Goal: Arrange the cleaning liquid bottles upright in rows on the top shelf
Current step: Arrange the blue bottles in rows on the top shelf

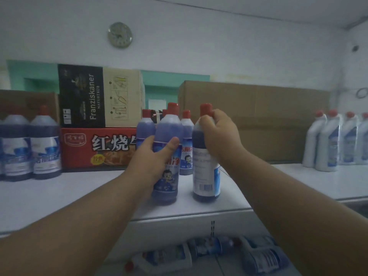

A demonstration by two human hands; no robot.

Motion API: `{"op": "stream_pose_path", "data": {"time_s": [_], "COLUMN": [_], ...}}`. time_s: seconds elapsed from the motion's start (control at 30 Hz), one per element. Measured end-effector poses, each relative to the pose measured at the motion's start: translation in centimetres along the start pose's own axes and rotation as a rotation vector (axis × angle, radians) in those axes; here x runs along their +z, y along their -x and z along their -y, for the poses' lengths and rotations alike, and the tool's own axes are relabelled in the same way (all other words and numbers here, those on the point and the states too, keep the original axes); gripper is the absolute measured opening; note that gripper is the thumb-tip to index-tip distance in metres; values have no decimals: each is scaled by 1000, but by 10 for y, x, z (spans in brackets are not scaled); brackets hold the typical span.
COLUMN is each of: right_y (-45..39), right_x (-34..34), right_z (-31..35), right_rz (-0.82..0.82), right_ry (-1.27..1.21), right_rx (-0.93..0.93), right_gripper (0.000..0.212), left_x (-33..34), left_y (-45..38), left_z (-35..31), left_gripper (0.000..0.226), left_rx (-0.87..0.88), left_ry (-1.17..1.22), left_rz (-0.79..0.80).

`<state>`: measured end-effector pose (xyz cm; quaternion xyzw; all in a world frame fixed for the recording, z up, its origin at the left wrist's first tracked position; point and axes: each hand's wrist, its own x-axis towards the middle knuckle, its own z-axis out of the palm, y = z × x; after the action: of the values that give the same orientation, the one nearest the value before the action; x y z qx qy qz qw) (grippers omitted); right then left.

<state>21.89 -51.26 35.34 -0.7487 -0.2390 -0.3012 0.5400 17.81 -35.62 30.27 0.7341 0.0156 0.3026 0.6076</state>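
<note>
A black-and-beige cardboard box [100, 95] reads "Franziskaner" sideways in white. The red cardboard carton [95, 149] beneath it shows large white Chinese characters "红烧". Bottle labels are too blurred to read.

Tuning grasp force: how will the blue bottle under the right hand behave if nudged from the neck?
The bottle looks nearly full of dark liquid, so probably heavy for its size. It is tall with a narrow base, so a neck push may tip it. The right hand grips near the red cap; the glossy label may be slippery.
</note>
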Motion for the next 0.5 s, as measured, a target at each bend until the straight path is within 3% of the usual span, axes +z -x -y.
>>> {"op": "stream_pose_path", "data": {"time_s": [0.3, 0.4, 0.5], "right_y": [-9, 0, 1], "right_x": [-3, -3, -8], "right_z": [-27, -32, -37], "right_rz": [104, 149, 262], "right_ry": [-179, -232, -308], "right_rx": [27, 20, 104], "right_gripper": [12, 36, 34], "left_x": [18, 16, 16], "left_y": [0, 3, 7], "left_z": [3, 5, 5], "left_gripper": [82, 72, 51], "left_rx": [-48, -54, -66], "left_ry": [7, -20, -144], "left_rz": [-96, -102, -101]}}
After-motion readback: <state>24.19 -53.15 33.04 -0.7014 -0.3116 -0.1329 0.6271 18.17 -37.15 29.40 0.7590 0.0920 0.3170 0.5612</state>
